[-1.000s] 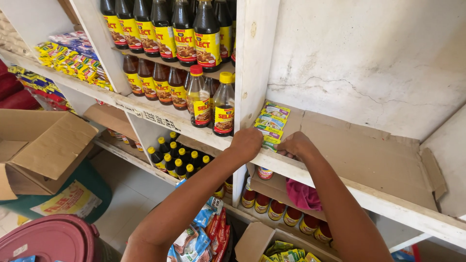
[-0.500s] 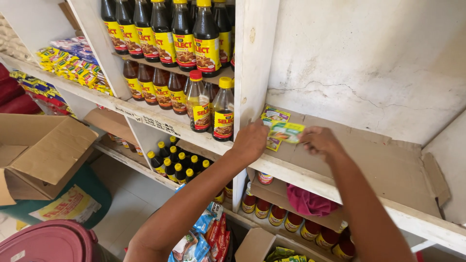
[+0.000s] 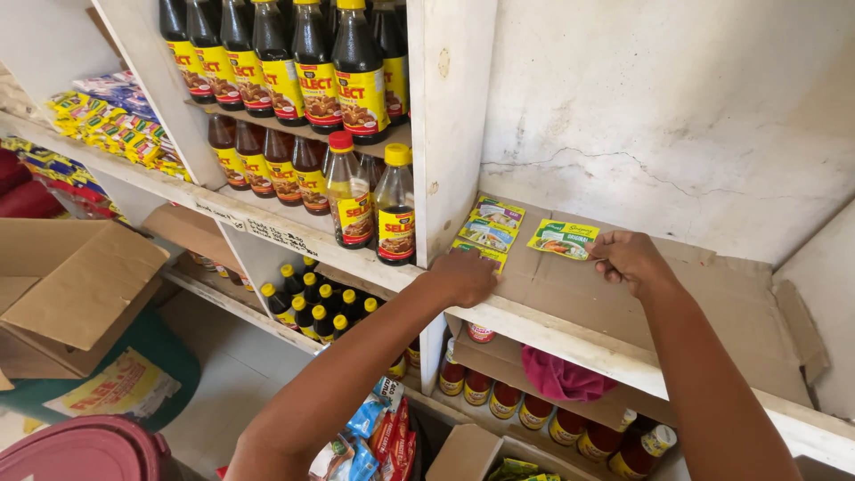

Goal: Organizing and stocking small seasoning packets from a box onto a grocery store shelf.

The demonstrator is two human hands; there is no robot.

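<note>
Right hand (image 3: 631,260) pinches a small green-yellow sachet (image 3: 563,239) by its right end, fingers closed on it, sachet held low over the cardboard liner (image 3: 623,303) of the shelf, approx. mid-depth; contact w/ liner cannot be confirmed from this angle. Left hand (image 3: 465,276) rests palm-down at the liner's front-left corner, fingers bent and pressing the bottom end of a strip of 3 matching sachets (image 3: 488,232), which runs from that corner toward the back wall, alongside the white upright post (image 3: 450,116). Left of post: 2 sauce bottles (image 3: 374,207), red cap and yellow cap, at front edge of neighbouring shelf; more dark bottles behind and above.
</note>
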